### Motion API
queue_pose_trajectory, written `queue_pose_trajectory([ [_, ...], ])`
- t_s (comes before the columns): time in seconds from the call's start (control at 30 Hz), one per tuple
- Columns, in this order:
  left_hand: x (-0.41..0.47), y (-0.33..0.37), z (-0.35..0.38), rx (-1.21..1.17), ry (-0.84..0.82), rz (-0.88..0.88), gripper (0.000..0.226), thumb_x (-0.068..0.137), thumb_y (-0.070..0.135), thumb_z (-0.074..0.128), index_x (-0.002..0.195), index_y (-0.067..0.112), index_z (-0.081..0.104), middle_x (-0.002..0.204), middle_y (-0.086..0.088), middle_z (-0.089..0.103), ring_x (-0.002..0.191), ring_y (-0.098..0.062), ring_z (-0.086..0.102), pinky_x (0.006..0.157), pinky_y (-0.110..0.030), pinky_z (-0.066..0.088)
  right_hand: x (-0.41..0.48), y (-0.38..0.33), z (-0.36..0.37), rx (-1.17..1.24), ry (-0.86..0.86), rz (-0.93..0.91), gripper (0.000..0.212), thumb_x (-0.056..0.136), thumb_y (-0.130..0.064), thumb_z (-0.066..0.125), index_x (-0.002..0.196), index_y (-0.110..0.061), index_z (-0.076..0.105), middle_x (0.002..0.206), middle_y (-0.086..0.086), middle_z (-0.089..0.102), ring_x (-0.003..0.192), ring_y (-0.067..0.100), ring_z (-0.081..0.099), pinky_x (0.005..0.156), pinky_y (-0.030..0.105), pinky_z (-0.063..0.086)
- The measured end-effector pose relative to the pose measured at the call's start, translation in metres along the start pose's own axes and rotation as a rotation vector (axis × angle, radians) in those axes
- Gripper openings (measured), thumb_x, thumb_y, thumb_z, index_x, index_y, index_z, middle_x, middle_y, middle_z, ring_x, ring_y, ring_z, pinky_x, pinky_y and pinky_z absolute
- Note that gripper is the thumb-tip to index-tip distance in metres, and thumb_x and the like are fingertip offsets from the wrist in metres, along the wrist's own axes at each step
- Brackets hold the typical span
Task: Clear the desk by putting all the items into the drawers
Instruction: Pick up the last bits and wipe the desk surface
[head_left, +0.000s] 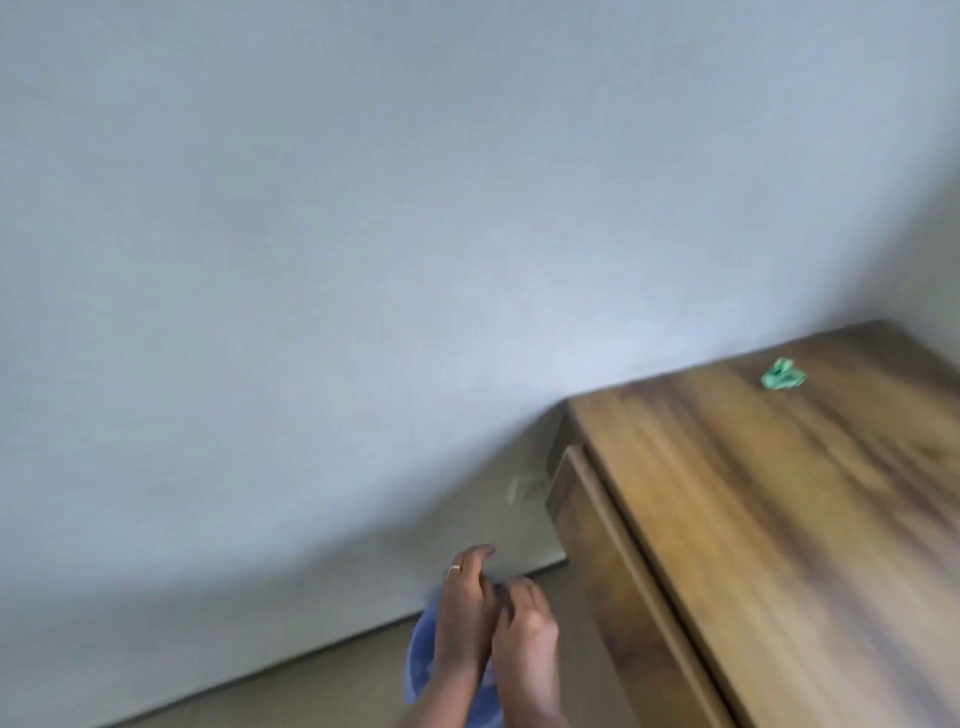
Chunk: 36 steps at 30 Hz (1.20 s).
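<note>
The view is blurred by motion. A small crumpled green item lies on the wooden desk near its far edge. On the desk's left side a drawer front stands slightly out from the body. Both my hands are low in the view, left of the desk and above a blue round container on the floor. My left hand wears a ring, and its fingers are mostly straight with bent tips. My right hand touches it with curled fingers. Whether it pinches anything is hidden.
A plain pale wall fills most of the view and meets the floor behind the blue container. The desk stands in the corner against the wall at the right.
</note>
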<state>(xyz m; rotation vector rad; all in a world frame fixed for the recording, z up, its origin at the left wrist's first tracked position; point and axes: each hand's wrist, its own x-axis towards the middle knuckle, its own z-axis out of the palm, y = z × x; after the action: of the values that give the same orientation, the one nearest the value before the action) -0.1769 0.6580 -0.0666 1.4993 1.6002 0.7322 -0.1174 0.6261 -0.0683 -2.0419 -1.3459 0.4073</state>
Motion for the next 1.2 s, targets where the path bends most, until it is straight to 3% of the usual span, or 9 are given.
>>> queue_pose_trajectory([
  [0.17,0.037,0.09,-0.014,0.053,0.131,0.503,0.039,0.07,0.013,0.034,0.099,0.03,0.053,0.105,0.008,0.06,0.089,-0.009,0.052,0.077,-0.019,0.042,0.045,-0.03,-0.076,-0.03,0.218,-0.161,0.026,0.074,-0.013,0.048,0.071,-0.007,0.073,0.082,0.009,0.071,0.08,0.013,0.056,0.063,0.019,0.045],
  [0.3,0.061,0.153,-0.009,0.087,0.111,0.697,0.035,0.072,0.011,0.037,0.099,0.025,0.055,0.096,-0.006,0.069,0.094,-0.009,0.052,0.083,-0.02,0.042,0.085,-0.026,-0.129,-0.115,0.305,-0.112,0.019,0.074,-0.018,0.054,0.075,-0.011,0.072,0.085,0.005,0.07,0.065,0.02,0.064,0.055,0.024,0.047],
  [0.37,0.072,0.179,0.001,0.133,0.043,0.704,0.04,0.072,0.012,0.035,0.099,0.019,0.062,0.097,-0.007,0.07,0.094,-0.012,0.058,0.082,-0.02,0.043,0.106,-0.022,-0.153,-0.136,0.307,-0.043,0.019,0.074,-0.007,0.051,0.073,-0.005,0.07,0.083,0.007,0.069,0.062,0.025,0.066,0.052,0.027,0.05],
  [0.47,0.081,0.218,0.019,0.24,-0.092,0.68,0.045,0.081,0.014,0.033,0.115,0.014,0.062,0.12,-0.001,0.061,0.111,-0.018,0.059,0.093,-0.024,0.044,0.135,-0.01,-0.184,-0.18,0.291,0.026,0.017,0.068,0.014,0.065,0.078,0.002,0.069,0.085,0.013,0.068,0.066,0.031,0.067,0.055,0.031,0.053],
  [0.67,0.106,0.267,0.075,0.37,-0.299,0.609,0.046,0.094,0.013,0.047,0.139,0.016,0.04,0.143,-0.003,0.043,0.131,-0.017,0.043,0.106,-0.026,0.042,0.196,0.025,-0.232,-0.339,0.15,0.122,0.034,0.094,-0.001,0.04,0.124,-0.007,0.055,0.138,0.01,0.043,0.118,0.028,0.05,0.092,0.033,0.046],
  [0.8,0.122,0.287,0.109,0.448,-0.391,0.628,0.053,0.093,0.011,0.043,0.145,0.011,0.032,0.15,-0.006,0.034,0.14,-0.018,0.031,0.117,-0.025,0.024,0.237,0.052,-0.254,-0.416,0.121,0.148,0.048,0.092,0.0,0.034,0.136,-0.016,0.044,0.148,0.011,0.027,0.128,0.033,0.038,0.105,0.037,0.036],
  [0.93,0.135,0.303,0.14,0.46,-0.418,0.626,0.056,0.094,0.012,0.042,0.148,0.012,0.026,0.152,-0.006,0.031,0.142,-0.017,0.027,0.117,-0.023,0.018,0.274,0.077,-0.259,-0.447,0.015,0.16,0.045,0.097,-0.013,0.033,0.141,-0.022,0.032,0.154,0.008,0.01,0.141,0.036,0.014,0.113,0.045,0.021],
  [1.07,0.141,0.312,0.162,0.421,-0.43,0.584,0.054,0.094,0.011,0.042,0.147,0.013,0.029,0.15,-0.005,0.035,0.141,-0.014,0.03,0.117,-0.019,0.018,0.291,0.094,-0.256,-0.448,-0.049,0.077,0.037,0.097,-0.026,0.042,0.134,-0.023,0.041,0.142,0.004,0.035,0.129,0.027,0.035,0.106,0.036,0.035],
  [1.2,0.14,0.314,0.17,0.378,-0.423,0.531,0.053,0.093,0.007,0.042,0.145,0.015,0.033,0.148,-0.002,0.038,0.139,-0.012,0.033,0.115,-0.019,0.021,0.293,0.098,-0.254,-0.411,0.003,0.025,0.031,0.098,-0.025,0.042,0.128,-0.023,0.049,0.133,-0.001,0.046,0.125,0.021,0.038,0.104,0.03,0.036],
])
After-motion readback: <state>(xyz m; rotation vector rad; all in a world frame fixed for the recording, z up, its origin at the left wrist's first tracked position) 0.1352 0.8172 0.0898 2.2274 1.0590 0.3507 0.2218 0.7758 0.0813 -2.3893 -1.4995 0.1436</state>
